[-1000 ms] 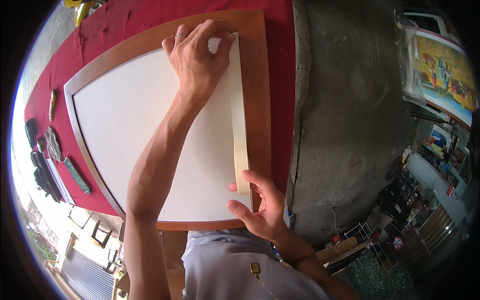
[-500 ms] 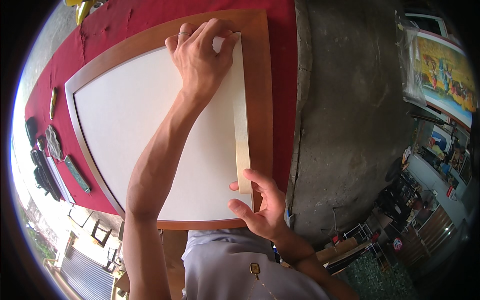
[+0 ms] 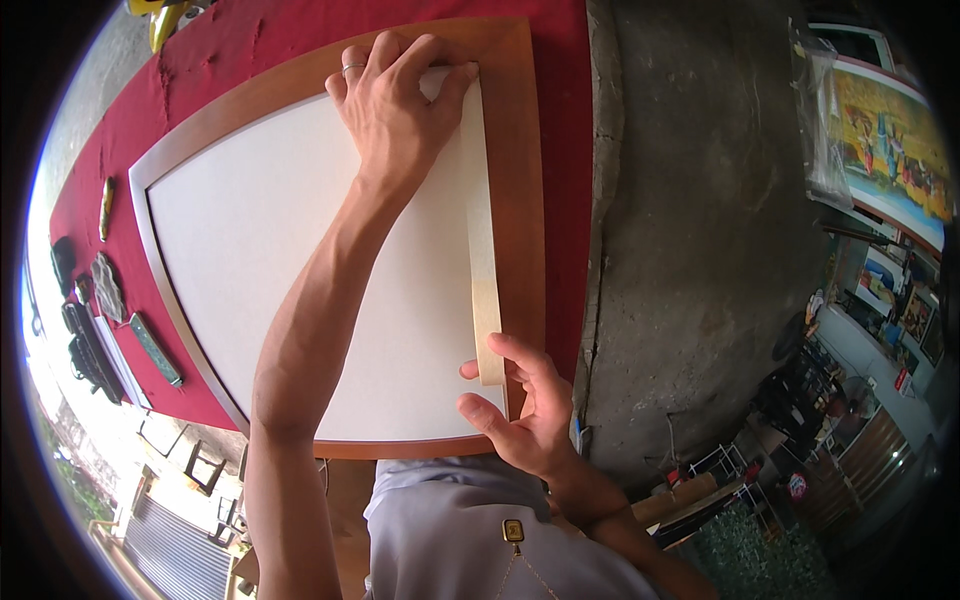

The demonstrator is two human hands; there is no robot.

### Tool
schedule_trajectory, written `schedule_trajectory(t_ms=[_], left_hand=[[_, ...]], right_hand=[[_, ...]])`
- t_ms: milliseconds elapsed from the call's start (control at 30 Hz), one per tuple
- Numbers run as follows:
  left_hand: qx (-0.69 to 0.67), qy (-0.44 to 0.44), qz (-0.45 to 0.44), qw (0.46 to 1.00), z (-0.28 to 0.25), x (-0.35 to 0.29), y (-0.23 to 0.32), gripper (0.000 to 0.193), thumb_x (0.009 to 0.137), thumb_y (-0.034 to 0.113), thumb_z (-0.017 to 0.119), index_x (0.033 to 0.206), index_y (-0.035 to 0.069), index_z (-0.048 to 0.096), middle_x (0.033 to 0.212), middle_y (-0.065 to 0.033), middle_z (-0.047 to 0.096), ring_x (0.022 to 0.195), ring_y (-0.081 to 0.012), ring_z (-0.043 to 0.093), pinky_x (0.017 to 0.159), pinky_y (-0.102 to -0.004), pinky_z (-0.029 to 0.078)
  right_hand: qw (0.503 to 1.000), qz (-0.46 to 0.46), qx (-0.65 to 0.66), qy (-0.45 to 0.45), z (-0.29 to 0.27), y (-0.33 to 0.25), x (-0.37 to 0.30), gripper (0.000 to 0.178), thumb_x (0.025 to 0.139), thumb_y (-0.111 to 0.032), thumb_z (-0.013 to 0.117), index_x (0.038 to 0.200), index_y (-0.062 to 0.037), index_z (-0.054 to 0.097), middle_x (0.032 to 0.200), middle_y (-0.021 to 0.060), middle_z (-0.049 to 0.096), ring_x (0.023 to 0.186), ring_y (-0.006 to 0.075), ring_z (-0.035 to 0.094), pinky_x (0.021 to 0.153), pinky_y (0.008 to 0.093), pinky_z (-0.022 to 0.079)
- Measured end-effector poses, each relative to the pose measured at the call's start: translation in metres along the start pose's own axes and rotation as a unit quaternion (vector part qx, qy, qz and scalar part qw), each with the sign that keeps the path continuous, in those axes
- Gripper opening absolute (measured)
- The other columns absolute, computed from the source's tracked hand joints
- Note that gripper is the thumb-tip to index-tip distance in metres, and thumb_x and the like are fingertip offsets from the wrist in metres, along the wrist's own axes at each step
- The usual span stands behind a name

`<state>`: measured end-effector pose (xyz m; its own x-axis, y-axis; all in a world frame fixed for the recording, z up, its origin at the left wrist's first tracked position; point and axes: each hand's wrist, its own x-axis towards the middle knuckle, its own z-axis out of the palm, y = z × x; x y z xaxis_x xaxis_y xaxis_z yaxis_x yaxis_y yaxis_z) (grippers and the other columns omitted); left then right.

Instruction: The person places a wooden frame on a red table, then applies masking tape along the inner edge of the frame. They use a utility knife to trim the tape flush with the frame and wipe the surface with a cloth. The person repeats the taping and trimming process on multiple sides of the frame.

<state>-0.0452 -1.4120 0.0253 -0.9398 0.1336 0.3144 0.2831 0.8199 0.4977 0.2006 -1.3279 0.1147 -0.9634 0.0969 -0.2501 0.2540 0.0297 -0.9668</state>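
Observation:
A picture frame [image 3: 522, 200] with a brown wooden border lies back-up, its inside filled by a white backing board [image 3: 250, 230]. A pale strip of masking tape [image 3: 484, 270] runs along the board's right edge, from the far right corner towards me. My left hand [image 3: 400, 105] is at the far end, fingers bent and closed, thumb tip pressing the tape's end by the corner. At the near end my right hand [image 3: 525, 405] has the tape across its curled fingers. One fingertip shows to the tape's left, and the thumb stands apart from it.
Red cloth [image 3: 120, 300] covers the table under the frame. On its left lie a green-handled tool [image 3: 155, 350], a yellow cutter [image 3: 106, 208], a grey wavy piece [image 3: 106, 285] and dark tools [image 3: 88, 345]. A colourful painting [image 3: 885, 150] stands at the far right, beyond the concrete floor [image 3: 690, 230].
Both hands keep nearly the same places. The left hand has shifted very slightly to the left, its fingers a little changed. The tape stays along the board's edge.

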Motion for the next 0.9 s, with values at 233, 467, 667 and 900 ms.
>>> schedule_trajectory(t_ms=[233, 467, 667, 900], left_hand=[[-0.018, 0.000, 0.002, 1.000, 0.002, 0.000, -0.005, 0.016, 0.074, 0.033, 0.077, 0.081, 0.019, 0.074, 0.089, 0.0055, 0.063, 0.099, -0.0251, 0.050, 0.092, -0.0396, 0.032], [-0.027, 0.017, 0.024, 0.999, 0.003, -0.002, -0.007, 0.012, 0.069, 0.028, 0.079, 0.077, 0.019, 0.077, 0.088, 0.0042, 0.063, 0.094, -0.0229, 0.049, 0.090, -0.0379, 0.033], [-0.042, 0.015, 0.036, 0.998, 0.003, -0.003, -0.008, 0.012, 0.067, 0.022, 0.078, 0.078, 0.017, 0.077, 0.088, 0.0037, 0.063, 0.093, -0.0228, 0.050, 0.088, -0.0376, 0.035], [-0.041, -0.007, 0.057, 0.997, 0.001, 0.000, -0.016, 0.014, 0.068, 0.024, 0.081, 0.079, 0.017, 0.076, 0.090, 0.0046, 0.064, 0.098, -0.0267, 0.052, 0.087, -0.0420, 0.038]], right_hand=[[1.000, 0.000, 0.005, 0.005, 0.001, -0.001, 0.001, 0.057, 0.082, -0.008, 0.076, 0.129, 0.0017, 0.046, 0.102, 0.0141, 0.064, 0.091, 0.0209, 0.067, 0.082, 0.0341, 0.054], [1.000, 0.000, 0.008, 0.006, 0.002, 0.000, 0.002, 0.056, 0.082, -0.007, 0.075, 0.129, 0.0020, 0.046, 0.102, 0.0139, 0.064, 0.091, 0.0211, 0.068, 0.081, 0.0340, 0.055], [0.998, 0.040, 0.042, 0.034, 0.006, -0.003, 0.000, 0.053, 0.082, -0.014, 0.077, 0.127, -0.0005, 0.052, 0.100, 0.0146, 0.068, 0.093, 0.0225, 0.068, 0.085, 0.0348, 0.052], [0.987, -0.028, -0.160, -0.001, 0.000, -0.010, 0.002, 0.051, 0.081, -0.012, 0.077, 0.126, -0.0049, 0.054, 0.096, 0.0085, 0.069, 0.090, 0.0196, 0.067, 0.106, 0.0454, 0.037]])
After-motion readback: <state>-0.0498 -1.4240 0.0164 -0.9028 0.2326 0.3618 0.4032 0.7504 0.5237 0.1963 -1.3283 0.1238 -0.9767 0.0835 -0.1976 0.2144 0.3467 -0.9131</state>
